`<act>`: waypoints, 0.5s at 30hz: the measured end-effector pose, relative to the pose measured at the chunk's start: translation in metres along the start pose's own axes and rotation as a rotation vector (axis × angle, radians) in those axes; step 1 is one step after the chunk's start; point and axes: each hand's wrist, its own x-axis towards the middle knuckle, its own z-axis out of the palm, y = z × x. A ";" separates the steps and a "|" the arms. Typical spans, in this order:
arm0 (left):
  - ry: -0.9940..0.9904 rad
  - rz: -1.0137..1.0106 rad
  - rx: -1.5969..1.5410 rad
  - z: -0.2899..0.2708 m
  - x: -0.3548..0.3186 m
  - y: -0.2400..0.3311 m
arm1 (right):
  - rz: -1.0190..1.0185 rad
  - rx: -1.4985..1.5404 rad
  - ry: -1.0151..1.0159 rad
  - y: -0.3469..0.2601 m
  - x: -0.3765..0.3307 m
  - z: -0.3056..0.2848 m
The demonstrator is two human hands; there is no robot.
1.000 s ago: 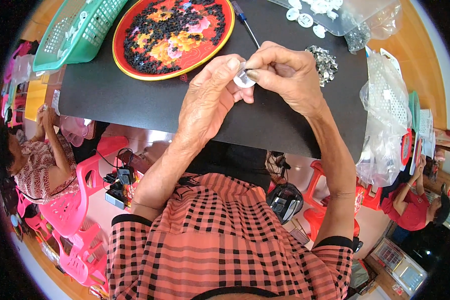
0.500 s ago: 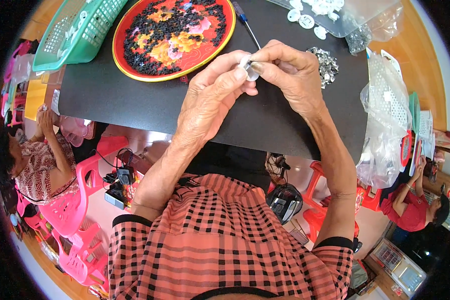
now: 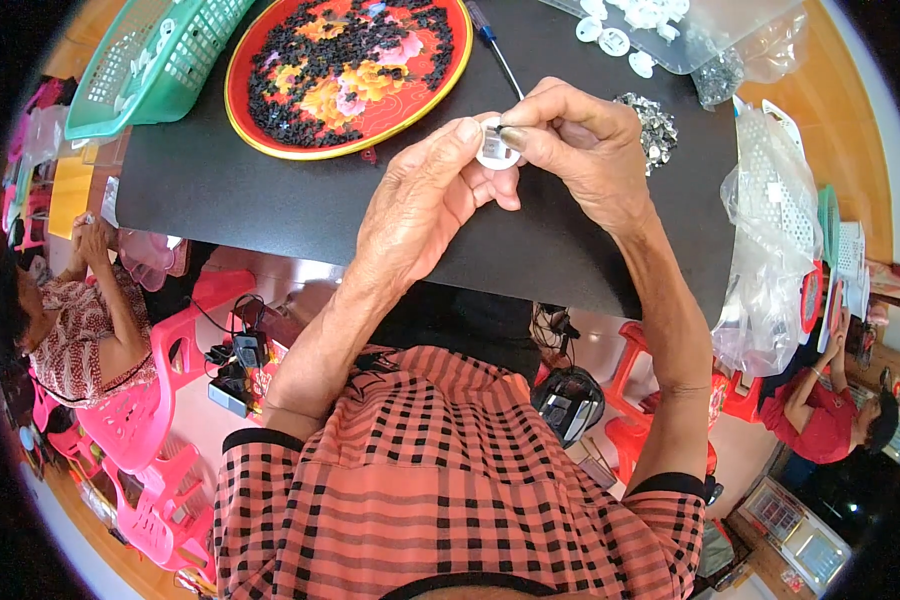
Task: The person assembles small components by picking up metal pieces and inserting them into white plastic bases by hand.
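A small round white plastic part point(image 3: 497, 150) is pinched in my left hand point(image 3: 422, 195), its recessed face turned up. My right hand point(image 3: 588, 150) has thumb and forefinger pressed together at the part's upper right edge, on a tiny dark piece too small to make out. Left of my hands lies a red floral tray point(image 3: 410, 110) with many small black pieces point(image 3: 285, 95). A screwdriver point(image 3: 495, 45) with a blue handle rests between tray and right hand. Beyond my right hand is a pile of small metal pieces point(image 3: 655, 130).
A green basket point(image 3: 120, 100) with white parts stands at the far left. White round parts point(image 3: 613, 40) and a clear bag point(image 3: 720, 75) lie at the far right. Plastic bags point(image 3: 770, 260) hang by the table's right edge. Two other people sit at either side, near pink chairs point(image 3: 120, 420).
The white part has been turned so its recessed face shows more fully. My left thumb has shifted up to its edge; the right hand has barely moved.
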 end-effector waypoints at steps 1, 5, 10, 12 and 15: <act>0.010 -0.004 0.017 0.001 0.000 0.000 | 0.001 0.000 0.000 0.001 0.000 0.000; 0.003 -0.004 -0.022 0.002 0.000 0.001 | -0.051 0.009 -0.010 0.002 0.002 0.000; 0.052 -0.018 0.029 0.001 -0.002 0.001 | -0.060 0.043 -0.007 0.001 0.001 0.002; 0.053 -0.009 0.037 0.000 -0.002 -0.001 | -0.092 -0.216 0.017 0.004 0.000 -0.002; 0.049 0.005 0.053 0.000 -0.001 -0.002 | -0.089 -0.248 0.035 0.007 0.000 -0.003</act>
